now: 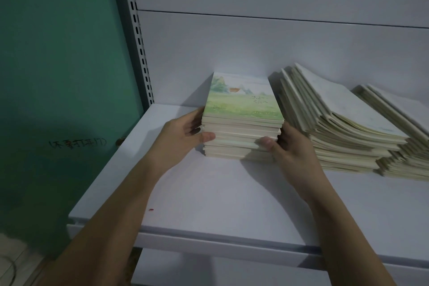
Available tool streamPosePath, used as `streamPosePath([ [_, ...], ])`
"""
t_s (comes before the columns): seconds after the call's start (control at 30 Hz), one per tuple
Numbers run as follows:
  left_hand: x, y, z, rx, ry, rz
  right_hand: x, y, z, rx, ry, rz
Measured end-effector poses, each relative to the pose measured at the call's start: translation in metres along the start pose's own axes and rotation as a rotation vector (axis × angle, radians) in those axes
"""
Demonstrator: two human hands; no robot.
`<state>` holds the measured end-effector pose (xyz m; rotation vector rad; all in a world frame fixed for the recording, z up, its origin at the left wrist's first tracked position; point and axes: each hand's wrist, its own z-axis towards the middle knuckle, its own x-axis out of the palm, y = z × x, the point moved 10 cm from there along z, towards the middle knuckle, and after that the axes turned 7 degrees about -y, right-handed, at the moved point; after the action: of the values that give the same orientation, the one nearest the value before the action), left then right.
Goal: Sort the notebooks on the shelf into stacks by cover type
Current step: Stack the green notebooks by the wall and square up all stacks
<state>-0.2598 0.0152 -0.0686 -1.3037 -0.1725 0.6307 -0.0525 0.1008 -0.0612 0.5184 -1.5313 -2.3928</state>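
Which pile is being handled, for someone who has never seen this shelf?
On the white shelf, it is the leftmost stack, nearest the green door. Alone, it stands square, topped by a green meadow cover; its neighbours slump sideways.

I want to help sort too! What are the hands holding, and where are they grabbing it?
Both hold the notebook stack by its sides: left hand on the left edge, right hand on the right.
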Motion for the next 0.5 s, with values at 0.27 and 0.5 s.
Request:
streamPosePath([
  [0.27,0.002,-0.003,-0.004,-0.044,-0.008,-0.059,0.001,-0.002,-0.001,-0.03,-0.066,-0.113],
  [0.5,0.034,-0.012,-0.009,-0.006,0.097,-0.052,0.009,-0.005,-0.004,0.05,-0.071,-0.015],
])
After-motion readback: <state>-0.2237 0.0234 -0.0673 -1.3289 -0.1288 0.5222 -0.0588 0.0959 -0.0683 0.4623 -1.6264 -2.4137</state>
